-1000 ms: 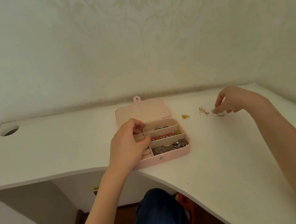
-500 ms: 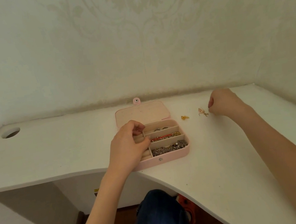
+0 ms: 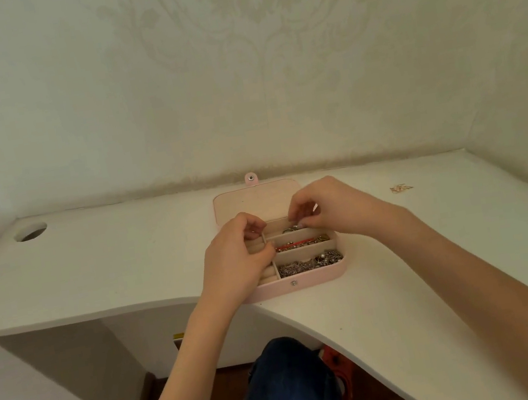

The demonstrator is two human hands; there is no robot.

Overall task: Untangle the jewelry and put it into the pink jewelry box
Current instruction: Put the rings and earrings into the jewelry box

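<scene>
Head view is showing the pink jewelry box lying open on the white desk, lid flat behind it, so every compartment is reachable from above. The left hand is resting over the box's left side with curled fingers, apparently pinching something small at the ring-roll section; what it holds is too small to tell. The right hand is hovering over the box's back compartment, fingertips drawn together as if pinching a small piece, probably lowering it beside the rings already lying there. In front of that compartment a red and gold strand is filling the middle one, and silver chains are filling the front one, which suggests sorting by kind. A small gold piece is waiting on the desk well to the right of the box, not yet stowed. Compared with a second ago, the right hand is no longer out by the loose pieces right of the box; it is now over the box, and only one loose piece is showing where there were several.
</scene>
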